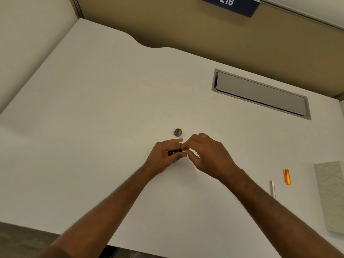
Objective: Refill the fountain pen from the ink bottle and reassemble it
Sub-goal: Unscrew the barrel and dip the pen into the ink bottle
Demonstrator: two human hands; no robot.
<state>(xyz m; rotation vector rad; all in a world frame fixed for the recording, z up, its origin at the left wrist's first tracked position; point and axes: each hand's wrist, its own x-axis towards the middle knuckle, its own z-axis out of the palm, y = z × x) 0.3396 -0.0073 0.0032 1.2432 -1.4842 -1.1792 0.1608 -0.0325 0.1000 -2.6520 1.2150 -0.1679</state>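
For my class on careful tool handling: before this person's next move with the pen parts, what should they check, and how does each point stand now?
1. Left hand holds the black pen part: ok.
2. Right hand pinches the small red piece: ok.
3. Ink bottle upright, apart from both hands: ok.
4. Bottle open or capped: cannot tell.
5. Orange lighter well off to the right: ok.
6. Parts aligned: cannot tell.

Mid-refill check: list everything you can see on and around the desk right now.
Small round glass ink bottle: one, dark, mid-desk beyond the hands.
Black pen part: one, red bit at its right end, held in both hands.
Orange plastic lighter: one, desk right.
Thin white stick: one, beside lighter.
Pale patterned sheet: one, right edge.
Grey cable hatch: one, desk rear.
Navy "216" sign: one, wall.
White desk: one.
Left hand: grips pen.
Right hand: pinches red end.
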